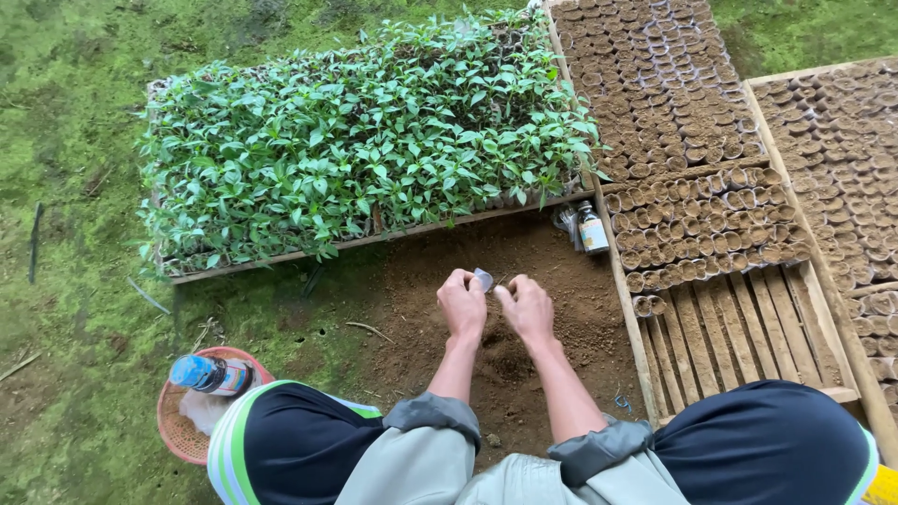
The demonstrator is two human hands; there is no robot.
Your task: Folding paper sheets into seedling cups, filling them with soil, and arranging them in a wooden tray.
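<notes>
My left hand [462, 305] and my right hand [526, 309] are held close together over a patch of loose brown soil [510, 360]. Between the fingertips of both is a small clear plastic sleeve [483, 279], pinched at its edges. My grey sleeves and dark knees show at the bottom. The hands hover a little above the soil, not touching it.
A wooden tray of green seedlings [365, 140] lies beyond the hands. To the right, wooden slatted trays [739, 327] hold several soil-filled pots [702, 215]. A small bottle [591, 229] stands by the tray edge. A pink basket [182, 425] with a blue-capped bottle [210, 374] sits at left.
</notes>
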